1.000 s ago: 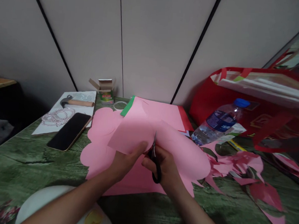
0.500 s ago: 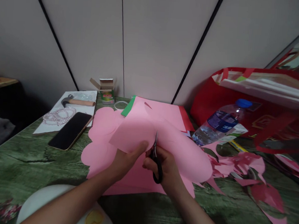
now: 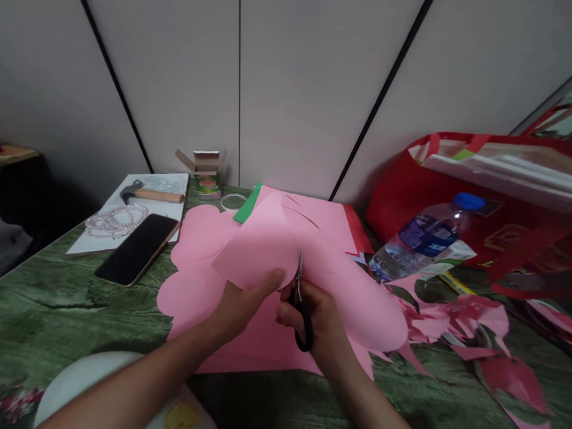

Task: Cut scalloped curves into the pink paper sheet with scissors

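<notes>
A large sheet of pink paper is bent up in front of me. My left hand pinches its lower edge, with the thumb on top and the other fingers hidden beneath. My right hand is closed around the black handles of a pair of scissors. Their blades point away from me and lie at the paper's edge, just right of my left thumb. More pink paper with scalloped edges lies under the sheet, on the green wood-patterned table.
To the left are a phone, a hammer, a string of beads and a small box. A water bottle leans by a red bag on the right, near pink paper scraps. A wall stands behind.
The view has shifted very slightly. Both hands keep their grips at nearly the same place, and the far part of the pink sheet has curled a little differently, showing a longer slit.
</notes>
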A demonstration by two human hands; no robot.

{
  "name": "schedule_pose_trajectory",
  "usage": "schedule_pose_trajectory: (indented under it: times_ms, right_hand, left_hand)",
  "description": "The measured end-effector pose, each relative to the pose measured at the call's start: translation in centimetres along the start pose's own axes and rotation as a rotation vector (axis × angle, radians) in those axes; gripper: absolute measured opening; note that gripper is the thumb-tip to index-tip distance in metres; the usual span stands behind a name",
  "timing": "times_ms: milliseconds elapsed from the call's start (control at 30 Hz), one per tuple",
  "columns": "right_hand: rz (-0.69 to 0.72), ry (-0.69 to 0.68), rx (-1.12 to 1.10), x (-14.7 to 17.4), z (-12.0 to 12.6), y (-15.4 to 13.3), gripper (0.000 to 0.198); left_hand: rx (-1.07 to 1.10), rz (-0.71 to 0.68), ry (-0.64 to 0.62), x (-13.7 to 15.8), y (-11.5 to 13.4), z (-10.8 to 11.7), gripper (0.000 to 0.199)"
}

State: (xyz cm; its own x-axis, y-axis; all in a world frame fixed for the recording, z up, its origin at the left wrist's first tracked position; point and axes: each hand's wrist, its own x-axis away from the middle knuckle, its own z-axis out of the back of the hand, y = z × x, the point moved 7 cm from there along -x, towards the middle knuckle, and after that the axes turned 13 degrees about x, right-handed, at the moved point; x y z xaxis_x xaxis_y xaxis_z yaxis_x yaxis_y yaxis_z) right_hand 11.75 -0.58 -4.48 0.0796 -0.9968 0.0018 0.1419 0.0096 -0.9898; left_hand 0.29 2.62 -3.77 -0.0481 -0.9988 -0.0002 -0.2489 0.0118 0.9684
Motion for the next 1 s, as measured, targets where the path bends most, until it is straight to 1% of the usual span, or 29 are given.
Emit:
schedule_pose_trajectory:
  times_ms: [100, 167, 300, 367, 433, 600, 867, 1000]
  right_hand:
    - [0.055, 0.037, 0.089, 0.0, 0.7, -0.8, 0.024]
    - [0.087, 0.035, 0.116, -0.1, 0.9, -1.2, 0.024]
    - [0.064, -0.112, 0.028, -0.2, 0.1, -0.9, 0.024]
    - [0.043, -0.15, -0.016, -0.3, -0.2, -0.7, 0.026]
    - [0.042, -0.132, -0.012, -0.3, -0.2, -0.6, 0.027]
    - [0.077, -0.071, 0.078, -0.3, 0.4, -1.3, 0.024]
    - [0.041, -0.117, 0.057, -0.2, 0.2, -1.3, 0.028]
    - [0.036, -0.116, 0.054, -0.3, 0.2, -1.3, 0.029]
  left_hand:
    - [-0.021, 0.003, 0.031, 0.4, 0.2, 0.2, 0.022]
    - [-0.045, -0.002, 0.042, 0.8, 0.5, 0.3, 0.024]
    - [-0.085, -0.041, 0.03, 0.9, 1.0, 0.5, 0.023]
    - [-0.111, -0.038, 0.02, 0.6, 0.9, 0.5, 0.022]
    - [-0.123, -0.042, 0.021, 0.4, 1.0, 0.6, 0.022]
    - [-0.109, -0.045, 0.03, 0.2, 1.2, 0.4, 0.024]
    - [-0.122, -0.033, 0.008, 0.3, 1.1, 0.2, 0.025]
    - [-0.122, -0.026, -0.001, 0.4, 1.0, 0.1, 0.023]
